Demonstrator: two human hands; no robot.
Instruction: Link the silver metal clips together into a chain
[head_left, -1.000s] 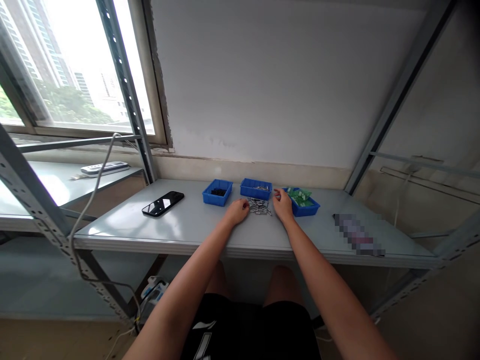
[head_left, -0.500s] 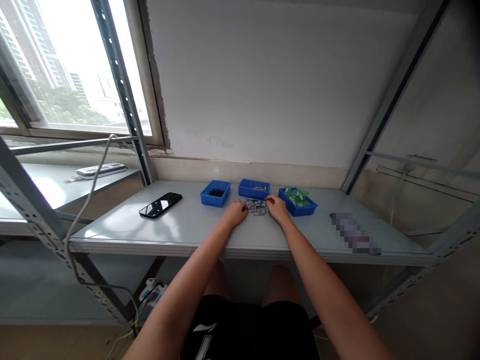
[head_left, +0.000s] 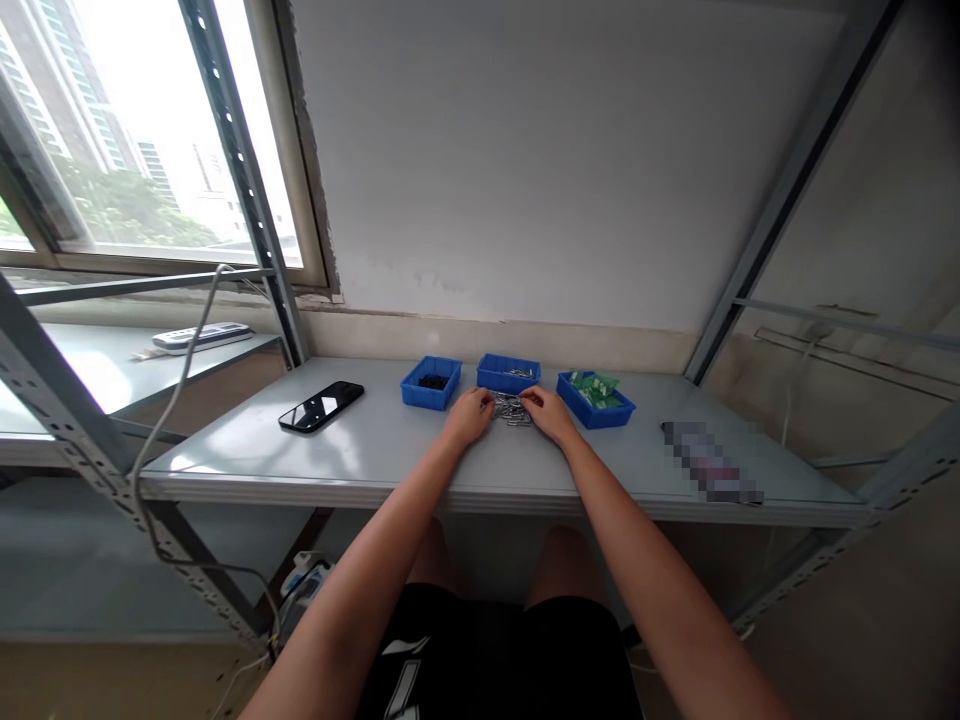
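Between my two hands lies a loose pile of small, slim silvery metal pieces (head_left: 511, 410), too small to tell their exact kind. My left hand (head_left: 471, 414) rests at the pile's left edge with its fingers curled and the fingertips against the pieces. On the right side, my right hand (head_left: 549, 412) reaches over the pile, its thumb and fingers pinched together. What either hand holds is too small to make out. Just behind the pile stands a blue bin (head_left: 508, 374) with a few similar silvery pieces inside.
Left of it is a blue bin (head_left: 430, 383) of small dark parts; to the right, a blue bin (head_left: 596, 402) of green-and-white packets. A black phone (head_left: 322, 407) lies on the grey shelf table (head_left: 390, 450). A pixelated flat item (head_left: 709, 462) lies far right.
My right hand has moved left and slightly away from me, in over the pile. My left hand has shifted slightly forward, its fingertips still at the pieces. The bins stay in place.
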